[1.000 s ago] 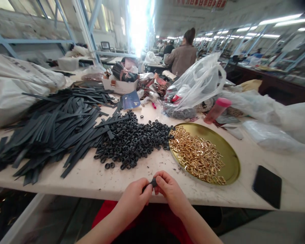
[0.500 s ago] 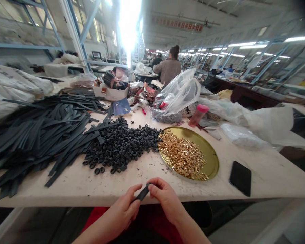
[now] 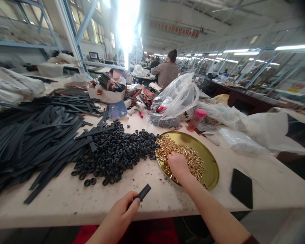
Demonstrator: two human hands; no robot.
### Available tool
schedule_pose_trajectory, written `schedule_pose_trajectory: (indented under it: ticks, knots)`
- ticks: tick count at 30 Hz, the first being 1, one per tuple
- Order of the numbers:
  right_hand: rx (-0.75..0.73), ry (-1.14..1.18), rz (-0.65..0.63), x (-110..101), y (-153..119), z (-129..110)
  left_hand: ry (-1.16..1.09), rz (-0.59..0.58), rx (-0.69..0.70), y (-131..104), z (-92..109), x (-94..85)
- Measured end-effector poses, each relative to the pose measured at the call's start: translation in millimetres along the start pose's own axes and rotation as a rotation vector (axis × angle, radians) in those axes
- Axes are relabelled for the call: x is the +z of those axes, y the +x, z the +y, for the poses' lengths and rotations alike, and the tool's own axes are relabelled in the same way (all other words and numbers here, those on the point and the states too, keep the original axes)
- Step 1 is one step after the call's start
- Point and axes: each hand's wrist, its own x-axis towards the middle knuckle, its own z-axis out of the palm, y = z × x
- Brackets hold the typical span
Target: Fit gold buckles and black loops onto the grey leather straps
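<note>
Near the table's front edge, my left hand (image 3: 125, 207) is closed around a dark strap (image 3: 143, 192), whose flat end sticks out past the thumb. My right hand (image 3: 178, 165) reaches into a pile of small gold buckles (image 3: 190, 156) on a round gold tray (image 3: 211, 171). Its fingers are curled down among the buckles, and the fingertips are hidden, so what they pinch does not show. Left of the tray lies a heap of small black loops (image 3: 122, 149). A large pile of long dark strips (image 3: 48, 132) spreads over the left of the table.
A black phone (image 3: 241, 188) lies at the right. Behind the tray stand a pink-lidded jar (image 3: 197, 120) and a clear plastic bag (image 3: 176, 101). A blue booklet (image 3: 118, 110) and a filled white box (image 3: 105, 95) sit farther back. Another person (image 3: 166, 71) sits beyond the table.
My right hand has left the strap and moved up and right into the gold buckles. My left hand still holds the strap, now slightly lower and to the left.
</note>
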Motion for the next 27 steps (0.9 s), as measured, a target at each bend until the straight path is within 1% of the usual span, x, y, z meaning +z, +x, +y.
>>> schedule_pose_trajectory:
  ticks: [2, 5, 6, 7, 10, 11, 12, 14, 17, 20, 23, 25, 27]
  knots:
    - [-0.012, 0.008, -0.003, 0.5, 2.5, 1.1, -0.002, -0.005, -0.016, 3.1, 0.2, -1.6]
    - [-0.034, 0.065, -0.009, -6.1, -6.7, -2.7, -0.031, 0.025, -0.069, 10.1, 3.8, -5.8]
    - [-0.029, 0.152, -0.035, -9.0, -11.8, -6.2, -0.047, 0.039, -0.077, 13.4, 6.3, -6.9]
    - [-0.009, 0.294, -0.080, -11.5, -17.5, -11.2, -0.063, 0.055, -0.075, 17.1, 9.5, -7.7]
    - [0.122, 0.902, -0.281, -14.2, -35.8, -35.3, -0.108, 0.101, -0.031, 27.9, 20.9, -9.1]
    - [0.166, 1.071, -0.340, -13.4, -41.5, -45.2, -0.121, 0.111, -0.023, 30.5, 24.2, -9.4]
    - [0.196, 1.184, -0.385, -11.9, -46.9, -55.2, -0.131, 0.115, -0.019, 32.2, 26.8, -9.8]
    - [0.230, 1.312, -0.452, -7.7, -56.1, -73.7, -0.140, 0.127, -0.021, 32.3, 29.2, -10.7]
    - [0.280, 1.406, -0.510, -1.1, -67.5, -93.6, -0.119, 0.168, -0.035, 26.3, 26.5, -11.6]
    - [0.378, 1.519, -0.486, 5.1, -80.1, -106.7, -0.115, 0.258, -0.053, 18.0, 21.0, -9.1]
    - [0.432, 1.640, -0.403, 14.1, -95.1, -118.3, -0.160, 0.347, -0.064, 10.6, 16.7, -1.5]
    - [0.457, 1.680, -0.316, 20.7, -103.5, -124.2, -0.200, 0.332, -0.046, 5.6, 14.1, 4.1]
    - [0.487, 1.678, -0.216, 25.2, -108.7, -126.5, -0.235, 0.268, -0.016, 0.0, 10.4, 7.0]
